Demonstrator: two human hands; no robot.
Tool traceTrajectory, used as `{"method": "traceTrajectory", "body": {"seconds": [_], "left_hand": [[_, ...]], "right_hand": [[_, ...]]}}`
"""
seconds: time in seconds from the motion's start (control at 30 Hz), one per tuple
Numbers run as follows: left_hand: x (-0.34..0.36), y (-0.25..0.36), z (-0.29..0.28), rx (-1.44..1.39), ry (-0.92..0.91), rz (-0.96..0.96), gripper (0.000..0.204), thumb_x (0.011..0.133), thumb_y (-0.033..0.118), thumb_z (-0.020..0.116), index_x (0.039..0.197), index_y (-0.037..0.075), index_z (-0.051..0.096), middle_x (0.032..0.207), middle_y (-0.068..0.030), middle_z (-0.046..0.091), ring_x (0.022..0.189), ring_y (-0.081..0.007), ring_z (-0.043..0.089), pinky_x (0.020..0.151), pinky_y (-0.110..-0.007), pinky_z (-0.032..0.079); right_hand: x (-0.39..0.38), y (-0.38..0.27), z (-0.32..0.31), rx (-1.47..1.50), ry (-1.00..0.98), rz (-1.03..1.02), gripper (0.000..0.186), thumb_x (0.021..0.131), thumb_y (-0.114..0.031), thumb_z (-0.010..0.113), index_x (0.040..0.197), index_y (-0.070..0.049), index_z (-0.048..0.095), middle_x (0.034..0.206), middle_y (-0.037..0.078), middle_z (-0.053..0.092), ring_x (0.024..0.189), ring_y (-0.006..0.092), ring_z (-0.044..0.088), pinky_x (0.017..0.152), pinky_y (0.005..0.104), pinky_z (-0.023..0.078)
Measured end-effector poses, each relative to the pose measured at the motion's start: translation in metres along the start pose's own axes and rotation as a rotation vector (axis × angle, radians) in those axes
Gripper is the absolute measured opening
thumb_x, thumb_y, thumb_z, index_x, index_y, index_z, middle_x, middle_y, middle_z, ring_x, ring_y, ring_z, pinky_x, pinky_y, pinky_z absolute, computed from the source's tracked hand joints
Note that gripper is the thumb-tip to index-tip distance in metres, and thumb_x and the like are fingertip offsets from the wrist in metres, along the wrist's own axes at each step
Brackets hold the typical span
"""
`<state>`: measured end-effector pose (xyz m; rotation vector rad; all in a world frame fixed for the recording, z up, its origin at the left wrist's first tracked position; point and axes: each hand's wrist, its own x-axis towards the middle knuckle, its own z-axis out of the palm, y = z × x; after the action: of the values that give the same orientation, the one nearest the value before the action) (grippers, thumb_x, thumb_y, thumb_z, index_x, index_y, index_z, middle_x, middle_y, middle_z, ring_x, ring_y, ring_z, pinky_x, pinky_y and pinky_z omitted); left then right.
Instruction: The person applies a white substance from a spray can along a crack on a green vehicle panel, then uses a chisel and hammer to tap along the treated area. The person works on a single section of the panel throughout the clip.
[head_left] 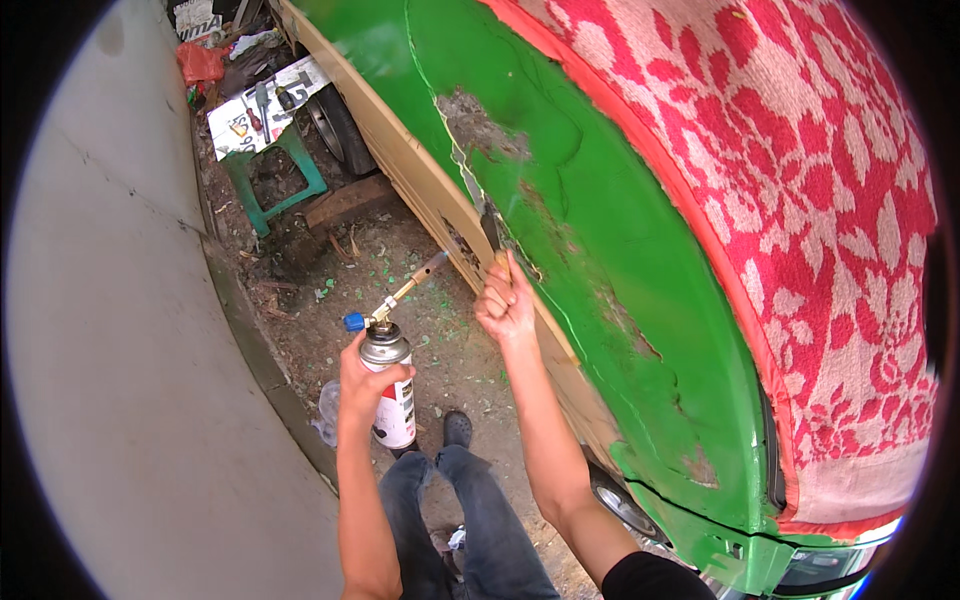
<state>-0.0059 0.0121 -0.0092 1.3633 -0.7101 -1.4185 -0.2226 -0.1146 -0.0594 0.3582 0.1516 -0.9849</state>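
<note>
At the far left, a pale wall (pixel 110 300) is curving up beside the ground, where a green stool (pixel 242 185) is standing. The left hand (pixel 365 383) is wrapping round the upper part of a torch canister (pixel 396 415), thumb and fingers curling about it. The canister is standing roughly upright in that grip; its brass nozzle (pixel 430 266) is pointing up and right, toward the car's tan lower strip (pixel 420 160). Whether a flame is burning, I cannot tell.

Further right, the right hand (pixel 506 305) is pinching a scraper's wooden handle (pixel 502 262) between thumb and fingers. Its dark blade (pixel 490 225) is pointing away from the person, its long axis slanting slightly left along the broken paint edge of the green panel (pixel 600 210). The 2 hands seem to be heating and scraping paint; the next move is probably calling for a shallow blade angle beneath the edge. Rightmost, a red-and-pink cloth (pixel 800 180) is covering the car.
</note>
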Motion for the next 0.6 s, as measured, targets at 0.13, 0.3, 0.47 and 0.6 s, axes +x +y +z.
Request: {"method": "traceTrajectory", "body": {"seconds": [0.13,0.3,0.47,0.6], "left_hand": [[-0.006,0.005,-0.007,0.06,0.029,0.001,0.04,0.059,0.008,0.075,0.096,0.002,0.06,0.081,-0.0052,0.067,0.07,-0.0143,0.063,0.069,-0.029,0.05],[-0.005,0.012,-0.007,0.044,0.04,0.024,0.041,0.059,0.008,0.076,0.096,0.002,0.06,0.08,-0.0053,0.068,0.07,-0.0142,0.063,0.069,-0.029,0.05],[-0.012,0.008,-0.009,0.072,0.079,0.023,0.041,0.058,0.007,0.075,0.096,0.001,0.06,0.08,-0.0056,0.068,0.069,-0.0143,0.063,0.068,-0.029,0.05],[-0.014,0.005,-0.01,-0.036,0.067,-0.029,0.043,0.059,0.007,0.075,0.098,0.0,0.059,0.081,-0.0067,0.068,0.069,-0.0149,0.064,0.067,-0.029,0.051]], "right_hand": [[-0.022,0.011,-0.03,0.006,-0.032,-0.013,0.044,0.103,-0.043,0.046,0.072,-0.012,0.045,0.044,-0.008,0.027,0.034,0.0058,0.015,0.03,0.0232,0.01],[-0.01,-0.001,-0.012,-0.066,0.026,-0.02,0.042,0.103,-0.042,0.047,0.074,-0.01,0.047,0.044,-0.007,0.027,0.034,0.0056,0.014,0.03,0.023,0.01],[-0.032,0.007,-0.03,-0.045,-0.001,-0.031,0.042,0.102,-0.042,0.049,0.075,-0.01,0.047,0.044,-0.007,0.029,0.034,0.0048,0.015,0.031,0.0225,0.011],[-0.015,0.005,-0.008,-0.125,0.017,-0.048,0.042,0.103,-0.041,0.048,0.074,-0.01,0.046,0.043,-0.008,0.029,0.033,0.0048,0.016,0.03,0.0228,0.012]]}}
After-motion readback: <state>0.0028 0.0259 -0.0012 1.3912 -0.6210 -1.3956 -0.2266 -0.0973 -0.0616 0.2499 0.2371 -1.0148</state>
